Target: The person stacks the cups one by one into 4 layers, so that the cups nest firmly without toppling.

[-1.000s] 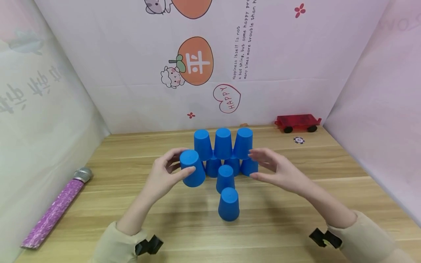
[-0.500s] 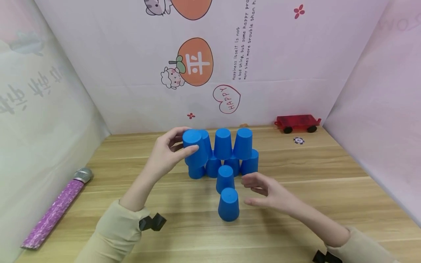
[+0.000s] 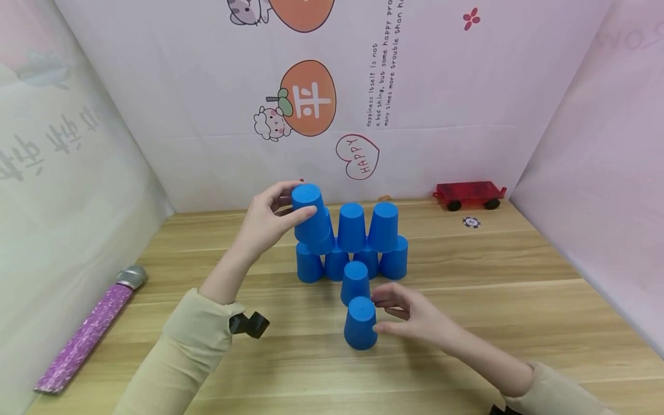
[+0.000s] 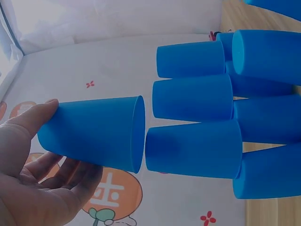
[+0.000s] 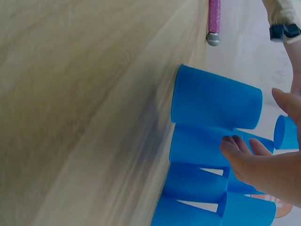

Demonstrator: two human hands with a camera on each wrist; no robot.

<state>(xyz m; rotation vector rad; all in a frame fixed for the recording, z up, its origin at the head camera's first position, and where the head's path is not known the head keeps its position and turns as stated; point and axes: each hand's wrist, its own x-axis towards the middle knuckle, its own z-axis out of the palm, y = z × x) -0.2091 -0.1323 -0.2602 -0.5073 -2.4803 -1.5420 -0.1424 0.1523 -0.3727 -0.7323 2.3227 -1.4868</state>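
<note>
My left hand [image 3: 264,222] grips an upside-down blue cup [image 3: 308,216] between thumb and fingers. In the left wrist view the held cup [image 4: 94,134] has its rim facing the base of the left cup [image 4: 195,148] of the upper row, with a slim gap between. That row has three cups, such as the middle one [image 3: 351,227], standing on a bottom row of several cups [image 3: 394,259]. Two more cups stand in front, one [image 3: 355,282] behind the nearest [image 3: 361,323]. Beside the nearest cup, my right hand [image 3: 417,316] has loosely bent fingers, thumb tip right at its side.
A microphone with a glittery purple handle [image 3: 88,331] lies on the wooden table [image 3: 207,357] at left. At the back right stand a red toy wagon [image 3: 469,195] and a poker chip [image 3: 471,222]. A printed white sheet [image 3: 207,115] hangs behind.
My left hand has raised its cup from left of the stack to above the upper row's left cup. My right hand has come from the stack's right side down to the nearest front cup.
</note>
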